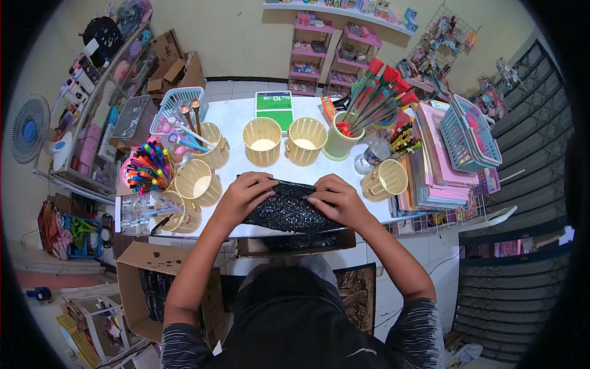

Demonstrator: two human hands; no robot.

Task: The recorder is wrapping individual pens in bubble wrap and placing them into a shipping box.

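Observation:
Both hands grip a package in black bubble wrap [290, 207] at the front edge of the white table [233, 104]. My left hand [246, 196] holds its upper left edge, and my right hand [339, 200] pinches the upper right edge. Between them the wrap's top edge looks folded over. What lies inside the wrap is hidden. Just beyond my hands stand two cream woven-pattern plastic cups, the left cup [262, 141] and the right cup [306, 141]. Another cream cup [198, 183] leans beside my left hand, and one more cup [385, 181] is right of my right hand.
Colored pens [150, 168] crowd the table's left side. A green pot of red artificial roses [342, 143] and stacked papers [433, 161] fill the right. A green-and-white box [274, 108] lies at the back. An open cardboard box [138, 295] sits below the table, left of my body.

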